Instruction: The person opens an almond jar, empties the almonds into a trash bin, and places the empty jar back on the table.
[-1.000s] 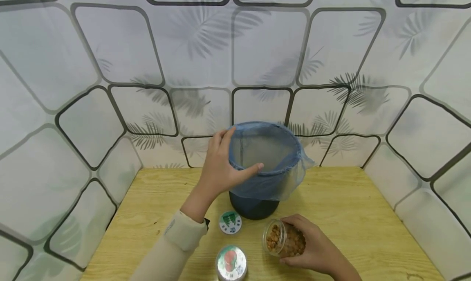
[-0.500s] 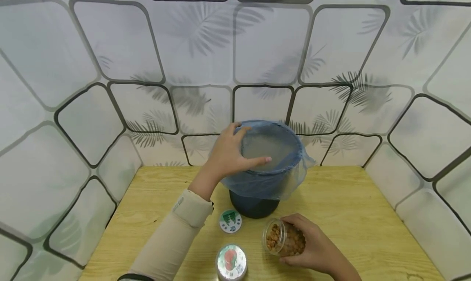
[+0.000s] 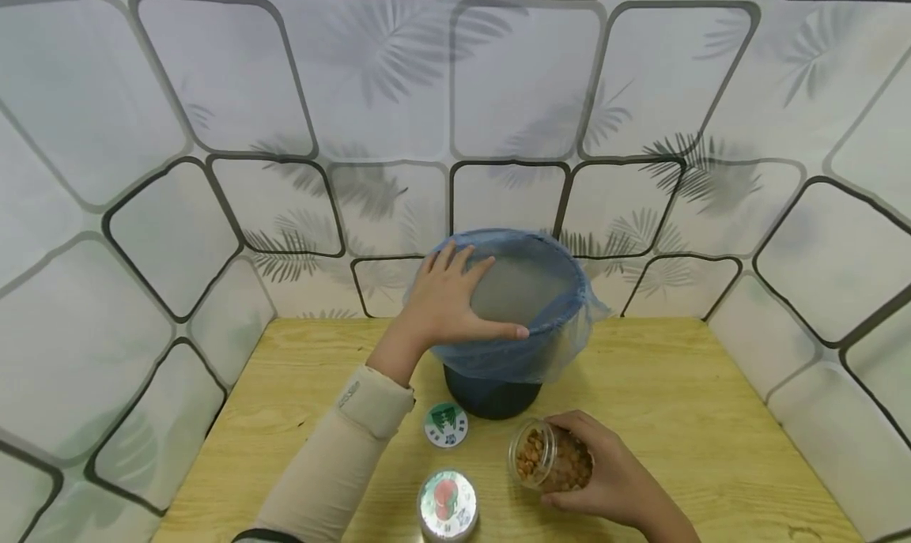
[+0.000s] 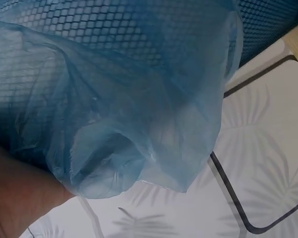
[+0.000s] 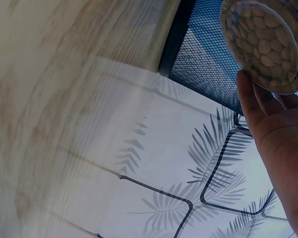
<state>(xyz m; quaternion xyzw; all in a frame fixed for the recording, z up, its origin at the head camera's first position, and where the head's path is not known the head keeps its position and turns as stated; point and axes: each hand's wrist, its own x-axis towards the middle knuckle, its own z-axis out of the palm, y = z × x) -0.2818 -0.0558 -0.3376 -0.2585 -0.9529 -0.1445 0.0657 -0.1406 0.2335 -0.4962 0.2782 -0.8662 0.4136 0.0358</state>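
Note:
In the head view my left hand (image 3: 447, 306) lies across the left side of a blue plastic bag (image 3: 527, 361) that lines a dark mesh bin (image 3: 491, 398). Its fingers are spread and the thumb stretches straight along the near rim. The left wrist view has the bag (image 4: 149, 119) hanging loose over the mesh beside that hand (image 4: 25, 193). My right hand (image 3: 605, 480) grips a clear jar (image 3: 565, 460) of brown nuts, lidless and tilted with its mouth to the left. From the right wrist, the jar's round base (image 5: 265, 44) shows, fingers around it.
Left of the held jar, a round white lid (image 3: 446, 425) with a green print lies on the wooden table (image 3: 285, 416). Nearer stands a lidded jar (image 3: 447, 505) with a red print. Patterned walls (image 3: 519, 77) enclose the table's back and sides.
My left hand has moved right over the bin's rim and its fingers have spread apart. The bag's left side now flares outward. My right hand and the jar have hardly moved.

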